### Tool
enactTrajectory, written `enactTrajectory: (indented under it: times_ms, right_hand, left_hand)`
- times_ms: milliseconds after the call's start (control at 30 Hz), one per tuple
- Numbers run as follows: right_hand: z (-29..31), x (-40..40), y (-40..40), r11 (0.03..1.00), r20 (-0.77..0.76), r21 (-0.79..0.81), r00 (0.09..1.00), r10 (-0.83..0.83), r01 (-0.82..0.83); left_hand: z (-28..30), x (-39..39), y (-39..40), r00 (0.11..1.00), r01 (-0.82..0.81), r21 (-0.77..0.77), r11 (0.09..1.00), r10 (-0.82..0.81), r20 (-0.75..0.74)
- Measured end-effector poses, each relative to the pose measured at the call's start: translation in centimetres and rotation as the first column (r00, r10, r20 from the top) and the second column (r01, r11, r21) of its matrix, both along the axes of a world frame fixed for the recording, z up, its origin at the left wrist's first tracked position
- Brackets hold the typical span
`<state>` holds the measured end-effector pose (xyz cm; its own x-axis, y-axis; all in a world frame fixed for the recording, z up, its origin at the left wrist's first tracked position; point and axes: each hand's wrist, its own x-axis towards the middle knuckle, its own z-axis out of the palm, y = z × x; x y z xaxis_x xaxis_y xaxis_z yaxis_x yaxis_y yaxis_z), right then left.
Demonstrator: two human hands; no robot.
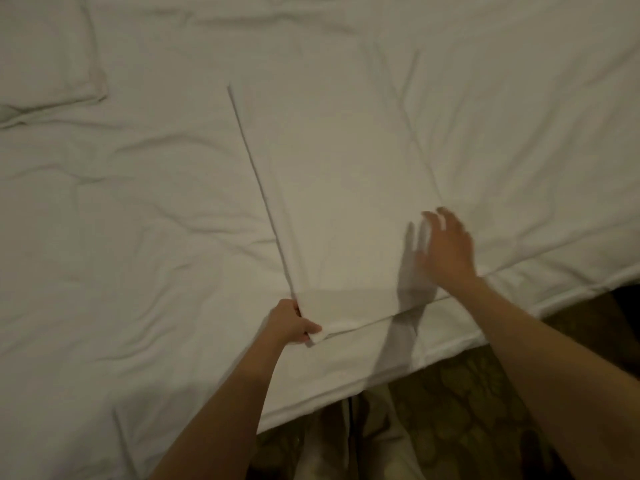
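Left hand [292,322] pinches near corner of folded cloth [339,188] (right hand [448,249] splayed above it).

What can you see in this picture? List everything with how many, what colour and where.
folded cloth: one, white, flat on the middle of the bed, its near edge close to the bed's edge
bed cover: one, white, wrinkled, fills most of the view
pillow: one, white, top left corner
carpet: one, dark with a pattern, bottom right, below the bed's edge
pale fabric: one piece, beige, bottom centre, too dim to tell what it is
left hand: one, pinches the folded cloth's near left corner
right hand: one, open and blurred, over the cloth's right edge; contact unclear
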<state>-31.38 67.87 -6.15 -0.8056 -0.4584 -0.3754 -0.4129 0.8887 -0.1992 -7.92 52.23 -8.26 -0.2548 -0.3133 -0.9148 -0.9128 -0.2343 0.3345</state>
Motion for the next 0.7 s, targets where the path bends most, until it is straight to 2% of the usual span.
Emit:
enactTrajectory:
  times_ms: [100, 167, 267, 333, 433, 500, 700]
  right_hand:
    - [-1.7, 4.4, -1.1, 0.983, 0.324, 0.147, 0.945, 0.055, -0.107]
    - [-2.3, 5.7, -1.2, 0.965, 0.396, 0.222, 0.917, 0.040, -0.138]
    - [-1.2, 5.6, -2.9, 0.969, 0.407, 0.238, 0.912, -0.042, -0.062]
    - [-0.1, 5.7, -4.8, 0.981, 0.398, 0.189, 0.917, -0.041, -0.038]
    - [1.2, 8.4, -8.6, 0.989, 0.317, -0.025, 0.937, 0.149, -0.149]
    - [1.0, 11.1, -11.2, 0.967, 0.283, -0.025, 0.926, 0.251, -0.255]
    - [-1.8, 13.8, -15.3, 0.872, 0.225, 0.269, 0.907, 0.355, -0.408]
  left_hand:
    - [0.0, -0.1, -0.2, 0.998, 0.055, 0.022, 0.998, -0.055, 0.009]
    - [0.3, 0.0, -0.1, 1.000, -0.006, 0.079, 0.997, 0.005, 0.015]
    - [0.5, 0.0, -0.4, 0.990, -0.141, 0.194, 0.971, 0.141, 0.012]
    - [0.3, -0.8, -1.5, 0.950, -0.289, 0.227, 0.930, 0.308, -0.054]
    - [-0.4, -3.3, -4.6, 0.808, -0.534, 0.165, 0.829, 0.558, -0.187]
    - [-0.8, -4.9, -7.1, 0.769, -0.587, 0.099, 0.803, 0.592, -0.242]
    - [-1.9, -7.2, -11.1, 0.811, -0.527, 0.005, 0.850, 0.504, -0.295]
